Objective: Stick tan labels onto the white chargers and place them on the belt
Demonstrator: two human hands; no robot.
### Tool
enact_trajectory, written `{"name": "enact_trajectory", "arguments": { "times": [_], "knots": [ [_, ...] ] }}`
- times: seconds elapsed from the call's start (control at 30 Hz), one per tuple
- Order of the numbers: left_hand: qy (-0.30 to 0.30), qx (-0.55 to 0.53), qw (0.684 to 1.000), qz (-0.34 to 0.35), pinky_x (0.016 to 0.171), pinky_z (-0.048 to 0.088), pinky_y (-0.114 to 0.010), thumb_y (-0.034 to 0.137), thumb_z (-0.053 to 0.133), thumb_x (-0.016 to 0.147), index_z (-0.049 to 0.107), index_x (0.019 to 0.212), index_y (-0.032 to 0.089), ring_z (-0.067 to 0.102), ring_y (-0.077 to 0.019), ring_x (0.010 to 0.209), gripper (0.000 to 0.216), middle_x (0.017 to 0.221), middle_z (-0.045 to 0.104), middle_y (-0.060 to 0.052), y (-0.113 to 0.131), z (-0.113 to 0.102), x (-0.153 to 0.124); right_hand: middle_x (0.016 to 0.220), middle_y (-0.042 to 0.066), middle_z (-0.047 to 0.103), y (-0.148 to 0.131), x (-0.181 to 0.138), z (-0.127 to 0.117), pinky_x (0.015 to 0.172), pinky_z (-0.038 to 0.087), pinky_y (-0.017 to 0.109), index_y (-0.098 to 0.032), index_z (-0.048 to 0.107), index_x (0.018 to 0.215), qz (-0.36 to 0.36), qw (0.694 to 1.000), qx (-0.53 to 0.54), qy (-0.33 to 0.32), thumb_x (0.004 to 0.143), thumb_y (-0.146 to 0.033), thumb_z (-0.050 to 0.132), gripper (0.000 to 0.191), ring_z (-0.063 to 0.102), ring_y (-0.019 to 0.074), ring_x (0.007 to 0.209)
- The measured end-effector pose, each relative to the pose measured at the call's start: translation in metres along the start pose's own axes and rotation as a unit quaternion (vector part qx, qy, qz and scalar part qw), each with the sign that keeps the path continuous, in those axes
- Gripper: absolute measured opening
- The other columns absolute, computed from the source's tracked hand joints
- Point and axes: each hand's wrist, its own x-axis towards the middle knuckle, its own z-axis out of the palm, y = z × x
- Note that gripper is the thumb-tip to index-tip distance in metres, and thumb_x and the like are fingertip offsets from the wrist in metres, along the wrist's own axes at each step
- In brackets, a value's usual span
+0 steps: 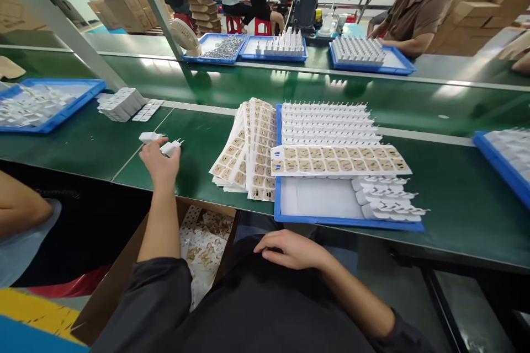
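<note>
Pinching a white plug adapter (169,148) between thumb and fingers, the left hand (159,165) rests its grip over the green counter (199,149), left of a fanned stack of sticker sheets (260,149). A second plug adapter (148,136) lies just beside the fingertips, so a careless sideways sweep could knock it askew. The small body leaves little surface to hold, and a loose pinch might let it slip. The right hand (292,248) lies against the dark shirt (265,292), its grip relaxed, nothing visible in it. One sticker sheet (339,160) spans the plug-filled blue tray (318,198); a bump to that tray could shift the sheet or topple the near-right plugs (385,207). Brushing the fanned stack could scatter it.
</note>
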Motion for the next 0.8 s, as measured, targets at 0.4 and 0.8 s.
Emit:
{"name": "enact_trajectory", "arguments": {
  "times": [0.4,0.8],
  "knots": [
    [-0.514,-0.234,0.825,0.011,0.067,0.056,-0.026,0.03,0.066,0.09,0.063,0.119,0.02,0.069,-0.0134,0.063,0.031,0.07,0.067,0.003,0.166,0.076,-0.099,0.107,0.011,0.075,-0.022,0.032,-0.112,0.09,0.057,0.042,-0.023,0.071,0.11,-0.058,0.873,-0.29,0.389,0.101,-0.02,0.052,0.021,0.069,0.0273,0.103],
    [-0.557,-0.376,0.728,-0.134,0.056,0.05,-0.021,0.027,0.076,0.081,0.06,0.111,0.017,0.064,-0.0101,0.053,0.035,0.065,0.068,0.003,0.17,0.075,-0.102,0.098,0.007,0.074,0.002,0.057,-0.119,0.08,0.053,0.037,-0.025,0.07,0.101,-0.047,0.834,-0.386,0.391,0.1,-0.022,0.057,0.014,0.065,0.024,0.092]
  ]
}}
